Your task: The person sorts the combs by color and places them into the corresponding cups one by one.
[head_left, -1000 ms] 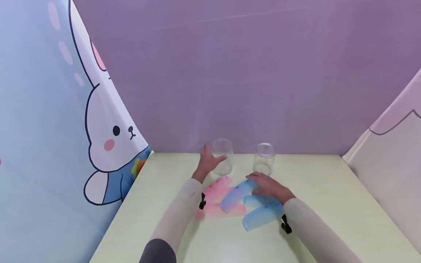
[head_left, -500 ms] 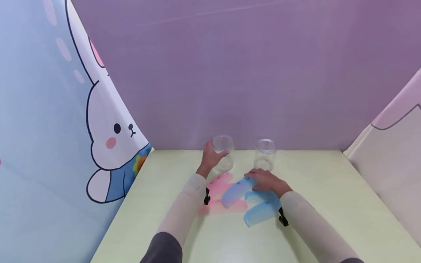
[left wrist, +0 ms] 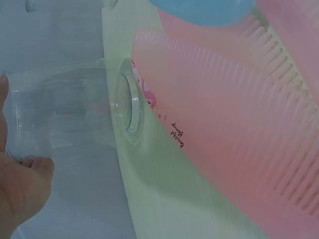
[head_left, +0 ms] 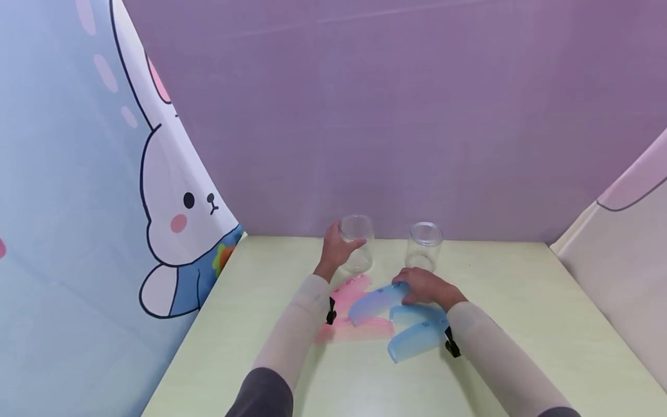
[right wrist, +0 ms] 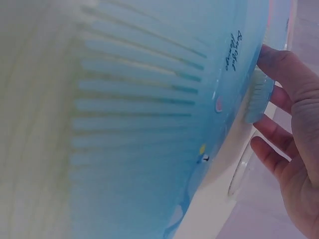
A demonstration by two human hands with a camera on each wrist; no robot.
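My left hand [head_left: 336,249] grips a clear jar [head_left: 361,259] near its rim, thumb in front and fingers round the far side. In the left wrist view the jar [left wrist: 75,109] lies sideways across the picture. My right hand [head_left: 424,286] pinches one end of a blue-violet comb [head_left: 376,304], slanting over the pink ones. That pinched end shows between thumb and fingers in the right wrist view, past a large blue comb [right wrist: 149,149]. Two more blue combs lie under and before the right hand, the nearer blue comb [head_left: 418,341] overlapping the farther blue comb [head_left: 414,314].
Pink combs lie on the pale table [head_left: 354,376] by my left forearm: a rear pink comb [head_left: 354,285] and a front pink comb [head_left: 359,330]. A second clear jar [head_left: 424,252] stands behind my right hand. A purple cloth [head_left: 396,116] hangs at the table's back edge.
The left hand has come closer round its jar. The comb in the right hand has turned to a flatter slant. The other combs and the second jar lie as before; the head view shifts slightly.
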